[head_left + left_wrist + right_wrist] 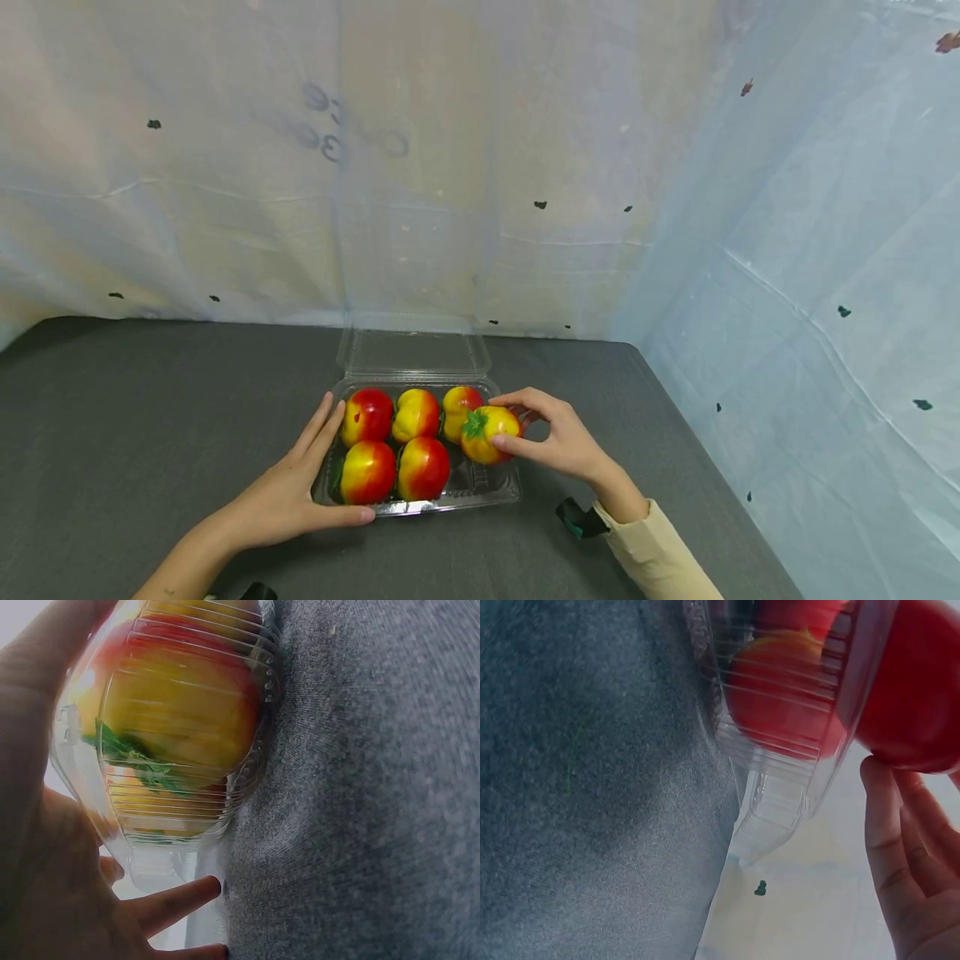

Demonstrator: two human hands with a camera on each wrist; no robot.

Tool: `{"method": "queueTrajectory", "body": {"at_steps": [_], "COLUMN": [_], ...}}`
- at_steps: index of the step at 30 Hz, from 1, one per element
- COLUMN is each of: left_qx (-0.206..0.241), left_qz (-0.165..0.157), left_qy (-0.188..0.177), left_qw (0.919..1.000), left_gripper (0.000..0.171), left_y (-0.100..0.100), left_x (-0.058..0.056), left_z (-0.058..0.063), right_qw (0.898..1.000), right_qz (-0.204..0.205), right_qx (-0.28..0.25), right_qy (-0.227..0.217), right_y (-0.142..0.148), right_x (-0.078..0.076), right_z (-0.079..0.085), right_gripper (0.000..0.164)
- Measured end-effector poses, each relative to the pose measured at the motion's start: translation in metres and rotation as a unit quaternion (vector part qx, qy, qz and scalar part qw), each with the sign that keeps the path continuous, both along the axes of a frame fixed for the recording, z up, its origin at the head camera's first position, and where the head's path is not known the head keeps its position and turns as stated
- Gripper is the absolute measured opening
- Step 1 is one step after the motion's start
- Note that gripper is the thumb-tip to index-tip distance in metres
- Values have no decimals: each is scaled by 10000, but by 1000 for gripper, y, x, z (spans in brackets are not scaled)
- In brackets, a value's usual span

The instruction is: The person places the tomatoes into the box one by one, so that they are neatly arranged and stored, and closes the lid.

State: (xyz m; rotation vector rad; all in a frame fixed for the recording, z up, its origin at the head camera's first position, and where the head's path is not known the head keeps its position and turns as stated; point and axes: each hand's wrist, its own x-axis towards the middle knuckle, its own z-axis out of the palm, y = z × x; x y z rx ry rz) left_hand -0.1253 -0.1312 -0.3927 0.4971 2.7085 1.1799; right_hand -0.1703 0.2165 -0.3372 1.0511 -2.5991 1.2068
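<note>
A clear plastic clamshell box [480,502] lies on the table with several red-and-yellow persimmons [367,472] in two rows. My right hand [558,437] pinches another persimmon [491,429] between thumb and fingers above the box's right side, its green calyx turned up and leftward. That fruit looks red from below in the right wrist view, where fingertips [877,769] touch its underside. Along the box's left side rests my left hand [300,487], fingers fairly straight and thumb by the front edge. The left wrist view shows the ribbed box wall [180,795] beside that hand.
The box's hinged lid [416,350] stands open behind it, towards the back wall. Dark grey cloth covers the table [187,400]. Pale plastic sheeting [450,167] hangs behind and on the right [810,292]. A black wrist strap [581,518] sits near the right sleeve.
</note>
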Motion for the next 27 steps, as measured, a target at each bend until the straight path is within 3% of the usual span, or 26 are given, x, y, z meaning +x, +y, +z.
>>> {"method": "queueTrajectory", "body": {"at_steps": [17, 27], "left_qx": [18, 6], "left_qz": [6, -5], "left_qy": [47, 116], "left_qw": [10000, 9999], "left_gripper": [123, 122], "left_y": [0, 0], "left_x": [0, 2], "left_z": [0, 1], "right_qw": [9970, 9937], "right_qz": [279, 272], "right_qx": [604, 1075], "right_qy": [-395, -158], "right_y": [-8, -15], "right_x": [-4, -5], "right_z": [-5, -8], "right_gripper": [41, 33]}}
